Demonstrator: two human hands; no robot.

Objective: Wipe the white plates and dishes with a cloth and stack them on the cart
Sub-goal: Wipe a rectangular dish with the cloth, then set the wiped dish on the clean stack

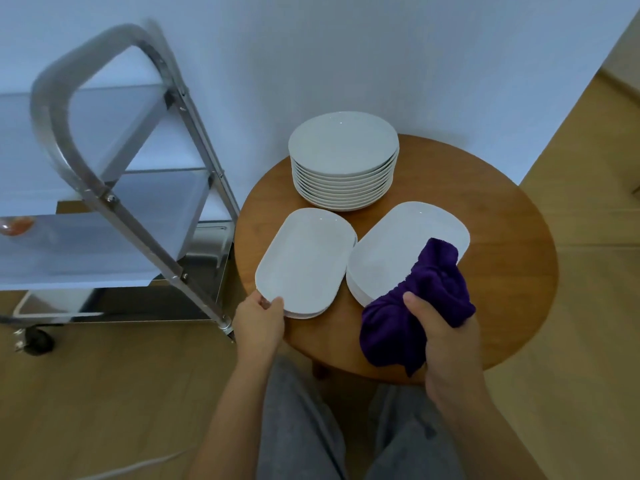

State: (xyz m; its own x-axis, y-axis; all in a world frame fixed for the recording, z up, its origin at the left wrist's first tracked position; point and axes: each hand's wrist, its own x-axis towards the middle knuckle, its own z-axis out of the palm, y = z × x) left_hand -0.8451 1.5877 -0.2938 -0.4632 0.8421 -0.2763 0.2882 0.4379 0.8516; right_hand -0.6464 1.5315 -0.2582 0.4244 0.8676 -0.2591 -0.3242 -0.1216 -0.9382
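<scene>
While my right hand [446,337] bunches the purple cloth [415,306] over one oval dish stack [391,251], my left hand [259,323] pinches the other oval dish stack [304,261] on the round wooden table [512,271].

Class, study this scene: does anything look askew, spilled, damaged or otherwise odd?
Nothing is spilled or visibly broken. The only untidy point: the purple cloth, gripped by the right hand, drapes over the near end of the right oval dish stack. The round plate stack stands fairly even.

Round wooden table [512,237], wood floor [104,410], white wall [381,64].
</scene>
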